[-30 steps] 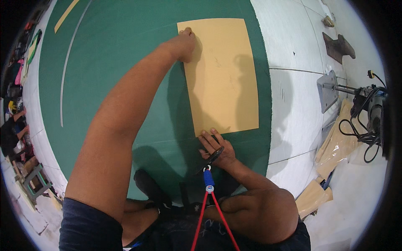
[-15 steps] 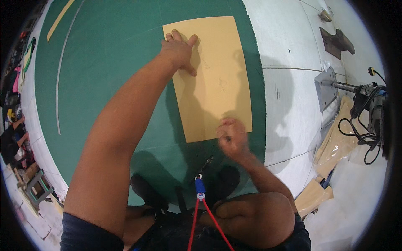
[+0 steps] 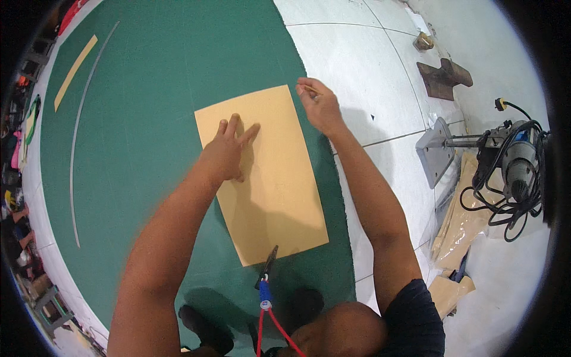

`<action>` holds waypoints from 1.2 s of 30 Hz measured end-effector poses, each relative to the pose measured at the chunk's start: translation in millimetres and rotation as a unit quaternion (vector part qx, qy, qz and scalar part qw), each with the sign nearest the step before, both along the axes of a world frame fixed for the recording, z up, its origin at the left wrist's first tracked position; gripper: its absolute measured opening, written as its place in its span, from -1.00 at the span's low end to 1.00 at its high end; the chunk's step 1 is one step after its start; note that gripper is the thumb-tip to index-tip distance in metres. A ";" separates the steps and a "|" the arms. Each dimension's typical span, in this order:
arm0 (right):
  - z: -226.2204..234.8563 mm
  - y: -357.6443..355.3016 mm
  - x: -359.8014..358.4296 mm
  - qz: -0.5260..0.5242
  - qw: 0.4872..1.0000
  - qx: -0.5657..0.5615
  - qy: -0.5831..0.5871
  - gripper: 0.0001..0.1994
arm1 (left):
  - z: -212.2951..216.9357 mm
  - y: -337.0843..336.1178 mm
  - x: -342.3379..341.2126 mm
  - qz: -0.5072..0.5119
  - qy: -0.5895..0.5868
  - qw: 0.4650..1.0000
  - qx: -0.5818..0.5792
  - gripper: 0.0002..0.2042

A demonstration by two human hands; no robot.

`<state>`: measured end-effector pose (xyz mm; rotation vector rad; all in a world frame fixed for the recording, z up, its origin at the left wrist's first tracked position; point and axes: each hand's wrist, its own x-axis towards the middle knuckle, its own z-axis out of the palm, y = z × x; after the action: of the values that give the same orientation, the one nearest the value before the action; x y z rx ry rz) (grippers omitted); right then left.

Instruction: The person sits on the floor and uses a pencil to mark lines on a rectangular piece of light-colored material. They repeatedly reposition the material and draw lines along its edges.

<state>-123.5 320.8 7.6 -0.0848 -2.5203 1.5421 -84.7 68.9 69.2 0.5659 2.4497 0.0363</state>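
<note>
A stiff-looking pale yellow rectangular sheet [image 3: 276,172] lies at a slant on green cloth [image 3: 154,89]. My left hand [image 3: 229,149] rests on its upper left part, fingers spread and pressed down. Just past the sheet's far right corner is my right hand [image 3: 321,110], its fingers pinching a slim, brownish pencil-like stick [image 3: 311,89]. The stick's tip is too small to make out. A dark pointed thing with a blue clip [image 3: 265,291] hangs on a red lanyard [image 3: 276,327] over the sheet's near edge.
A long thin grey strip [image 3: 74,143] and a narrow yellow strip [image 3: 75,72] lie on the cloth at left. White tiles [image 3: 357,89] border it. At right are a rusty metal block [image 3: 443,78], a power tool with coiled cable [image 3: 520,166] and plastic-wrapped yellow sheets [image 3: 458,220].
My right hand has moved from the sheet's near right edge to its far right corner. My left hand stays spread on the sheet. The whole view has shifted.
</note>
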 end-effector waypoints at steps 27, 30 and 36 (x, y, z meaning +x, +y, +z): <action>-9.7 -17.3 -15.7 0.000 0.989 0.146 0.018 -0.79 | 3.0 35.8 -1.2 0.019 0.030 0.998 -0.042 0.15; -2.3 -16.4 -9.1 0.022 0.984 0.177 0.025 -0.81 | 0.6 37.2 0.7 0.021 0.050 0.998 -0.045 0.15; -6.0 -6.5 48.0 0.091 0.966 0.227 0.081 -0.84 | 0.6 36.6 -2.3 0.032 0.023 0.998 -0.051 0.16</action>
<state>-75.5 314.3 1.6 0.3298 -2.7301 0.9361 -87.0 105.4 69.9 0.4490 2.4970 -0.0768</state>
